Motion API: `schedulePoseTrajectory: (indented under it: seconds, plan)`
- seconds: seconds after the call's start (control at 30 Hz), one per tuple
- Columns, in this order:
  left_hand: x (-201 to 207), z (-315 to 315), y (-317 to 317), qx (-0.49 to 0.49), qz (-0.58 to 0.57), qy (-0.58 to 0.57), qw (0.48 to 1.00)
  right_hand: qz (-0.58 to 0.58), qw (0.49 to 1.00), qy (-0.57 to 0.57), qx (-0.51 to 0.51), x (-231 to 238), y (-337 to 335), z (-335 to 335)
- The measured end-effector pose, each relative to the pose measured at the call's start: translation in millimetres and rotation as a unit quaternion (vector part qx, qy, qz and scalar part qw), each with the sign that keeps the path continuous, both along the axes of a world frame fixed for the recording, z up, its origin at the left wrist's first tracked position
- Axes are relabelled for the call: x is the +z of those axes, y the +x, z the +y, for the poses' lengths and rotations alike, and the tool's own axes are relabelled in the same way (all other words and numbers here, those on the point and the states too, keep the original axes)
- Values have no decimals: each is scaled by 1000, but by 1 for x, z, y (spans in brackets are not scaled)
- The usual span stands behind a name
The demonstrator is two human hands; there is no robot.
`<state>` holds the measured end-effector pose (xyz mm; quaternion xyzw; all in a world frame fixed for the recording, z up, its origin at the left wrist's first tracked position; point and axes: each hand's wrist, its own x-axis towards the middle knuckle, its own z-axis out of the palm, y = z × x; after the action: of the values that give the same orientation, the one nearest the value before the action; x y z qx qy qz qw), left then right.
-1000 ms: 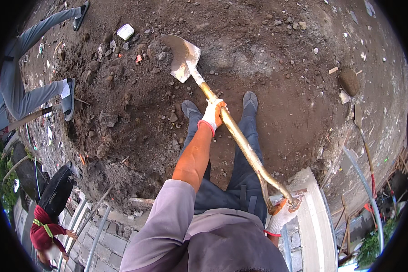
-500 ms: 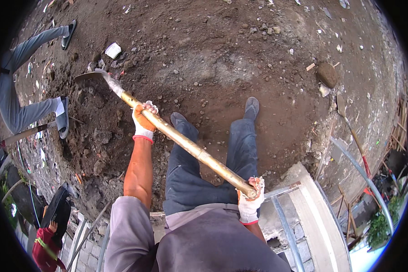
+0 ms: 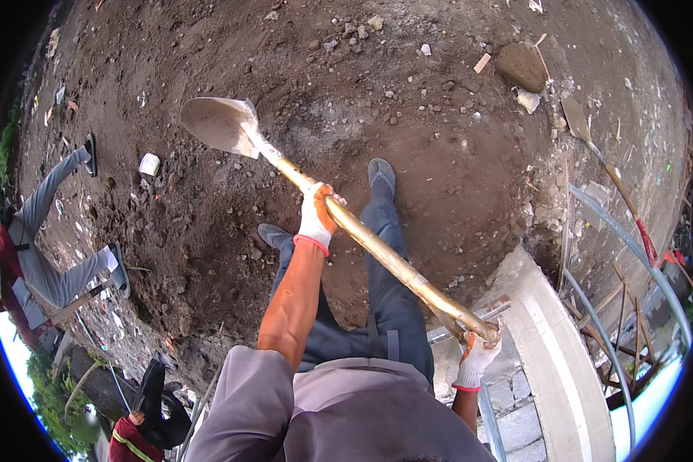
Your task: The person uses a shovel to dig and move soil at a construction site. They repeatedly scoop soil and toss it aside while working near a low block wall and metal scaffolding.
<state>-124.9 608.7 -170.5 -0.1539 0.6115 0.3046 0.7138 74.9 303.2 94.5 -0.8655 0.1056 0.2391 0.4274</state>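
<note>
A shovel (image 3: 396, 266) with a long golden-tan handle slants across the view, its rounded, dirt-coated blade (image 3: 215, 123) at the upper left above the ground. My left hand (image 3: 319, 214), in a white and orange work glove, is wrapped round the shaft a little below the blade. At the other end of the handle, by my right hip, my right hand (image 3: 479, 358) grips the butt in a matching glove; some of its fingers are hidden. The blade seems to carry little or no soil. Loose brown soil (image 3: 173, 254) with stones lies by my feet.
A person in grey trousers (image 3: 50, 204) stands at the left, and another in a red top (image 3: 131, 439) is at lower left. A second shovel (image 3: 612, 173) lies to the right near a round rock (image 3: 522, 67). Beside me are a concrete ledge (image 3: 543, 323) and bent metal pipes (image 3: 616, 239).
The shovel has swung to the right with both hands, and its blade has turned to show its broad face. My body and the view have turned; my feet stand differently.
</note>
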Motion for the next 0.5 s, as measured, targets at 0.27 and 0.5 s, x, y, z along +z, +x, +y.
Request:
schedulePoseTrajectory:
  seconds: [0.27, 0.5]
  plan:
    - [-30, -21, 303, -326, -64, 96, 938, -15, 959, -62, -275, 12, 49, -54]
    - [-110, 5, 377, -359, -114, 68, 924, -59, 961, -47, -267, -68, 88, -14]
